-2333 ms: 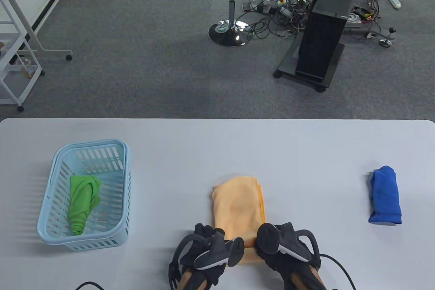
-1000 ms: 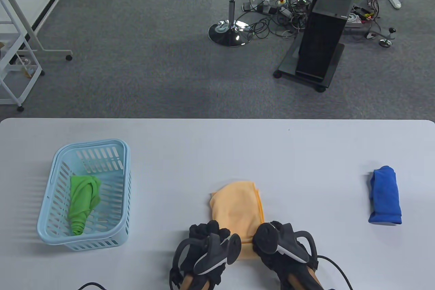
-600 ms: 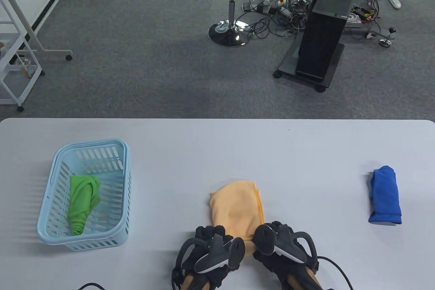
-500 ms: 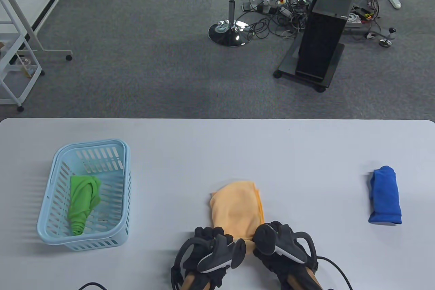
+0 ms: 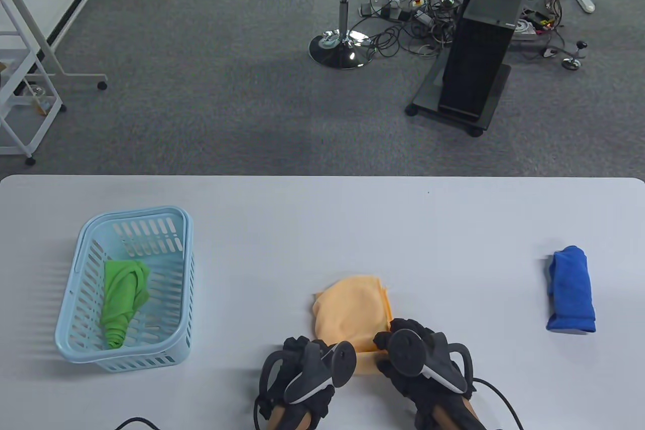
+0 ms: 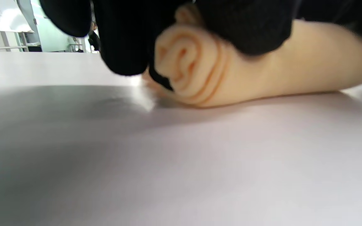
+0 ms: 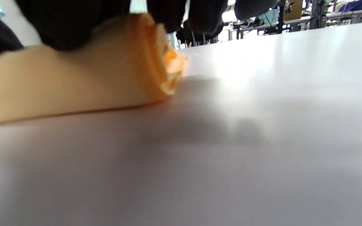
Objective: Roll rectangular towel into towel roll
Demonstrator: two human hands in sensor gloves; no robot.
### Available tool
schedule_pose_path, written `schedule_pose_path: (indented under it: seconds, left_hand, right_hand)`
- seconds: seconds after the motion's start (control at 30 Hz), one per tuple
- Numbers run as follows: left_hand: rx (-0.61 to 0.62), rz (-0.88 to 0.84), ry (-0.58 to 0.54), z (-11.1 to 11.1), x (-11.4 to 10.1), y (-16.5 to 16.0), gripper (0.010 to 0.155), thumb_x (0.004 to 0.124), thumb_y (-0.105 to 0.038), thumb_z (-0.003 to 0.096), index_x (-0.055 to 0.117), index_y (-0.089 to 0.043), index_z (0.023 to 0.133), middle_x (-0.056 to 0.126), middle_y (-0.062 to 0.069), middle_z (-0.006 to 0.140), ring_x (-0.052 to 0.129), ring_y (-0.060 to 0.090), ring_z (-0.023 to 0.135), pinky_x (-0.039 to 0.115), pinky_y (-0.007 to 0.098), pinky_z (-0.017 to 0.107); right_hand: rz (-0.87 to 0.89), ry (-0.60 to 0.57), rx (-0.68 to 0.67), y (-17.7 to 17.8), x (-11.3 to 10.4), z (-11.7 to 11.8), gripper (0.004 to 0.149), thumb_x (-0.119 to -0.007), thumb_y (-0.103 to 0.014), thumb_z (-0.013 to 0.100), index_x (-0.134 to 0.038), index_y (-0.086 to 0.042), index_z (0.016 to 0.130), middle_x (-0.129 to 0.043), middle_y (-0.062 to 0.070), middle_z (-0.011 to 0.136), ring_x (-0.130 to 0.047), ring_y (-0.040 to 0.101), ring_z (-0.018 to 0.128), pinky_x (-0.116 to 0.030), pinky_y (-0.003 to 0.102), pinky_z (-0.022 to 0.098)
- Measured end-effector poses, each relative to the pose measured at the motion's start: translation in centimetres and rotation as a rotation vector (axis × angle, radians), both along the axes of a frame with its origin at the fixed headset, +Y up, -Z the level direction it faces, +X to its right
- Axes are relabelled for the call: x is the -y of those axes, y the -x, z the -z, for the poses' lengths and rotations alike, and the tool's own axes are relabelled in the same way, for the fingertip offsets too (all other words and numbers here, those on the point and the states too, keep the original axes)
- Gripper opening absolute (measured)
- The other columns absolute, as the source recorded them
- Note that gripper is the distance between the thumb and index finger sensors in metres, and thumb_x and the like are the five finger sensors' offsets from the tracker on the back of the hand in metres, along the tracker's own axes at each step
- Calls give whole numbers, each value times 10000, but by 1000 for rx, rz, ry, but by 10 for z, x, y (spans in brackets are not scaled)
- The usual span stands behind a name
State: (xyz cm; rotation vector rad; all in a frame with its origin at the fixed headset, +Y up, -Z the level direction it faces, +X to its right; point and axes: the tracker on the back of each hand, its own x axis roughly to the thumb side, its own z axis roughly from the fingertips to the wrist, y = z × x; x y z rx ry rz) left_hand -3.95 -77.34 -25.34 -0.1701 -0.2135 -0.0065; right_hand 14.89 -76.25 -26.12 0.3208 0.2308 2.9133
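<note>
Both hands lie side by side at the near edge of the table [image 5: 302, 228], palms down on the rolled end of the orange towel [image 5: 352, 306]. Left hand [image 5: 302, 367] covers the roll's left end; in the left wrist view its gloved fingers [image 6: 127, 40] curl over the top of the roll and one presses against the spiral end face, where the layers of cloth show. Right hand [image 5: 421, 359] covers the right end, and in the right wrist view its fingers [image 7: 74, 22] curve down over the top of the roll. Each hand carries a dark tracker on its back, wrists low over the tabletop. Ahead of the fingers the unrolled part of the towel lies flat, reaching away from the person. Well off to the left stands a light blue basket [image 5: 75, 273] with a crumpled green cloth [image 5: 123, 301] inside. Far to the right a rolled blue towel [image 5: 572, 291] rests on the table.
</note>
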Motion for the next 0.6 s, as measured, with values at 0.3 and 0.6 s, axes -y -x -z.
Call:
schedule_pose_path:
  seconds: [0.3, 0.6]
  left_hand:
    - [-38, 0, 3, 4, 2, 1, 571, 693, -435, 400, 621, -333, 957, 659, 63, 920, 618, 365, 915, 446, 659, 697]
    - [71, -13, 32, 0, -1, -2, 689, 743, -558, 345, 741, -216, 944, 724, 87, 948, 617, 401, 953, 445, 673, 700]
  right_hand:
    - [-158, 19, -19, 4, 11, 4, 679, -784, -490, 282, -608, -347, 922, -442, 93, 1022, -500, 361, 979, -463, 602, 709]
    - [-184, 28, 33, 5, 12, 7, 674, -809, -418, 304, -590, -343, 937, -426, 111, 1030, -490, 378, 978, -454, 608, 708]
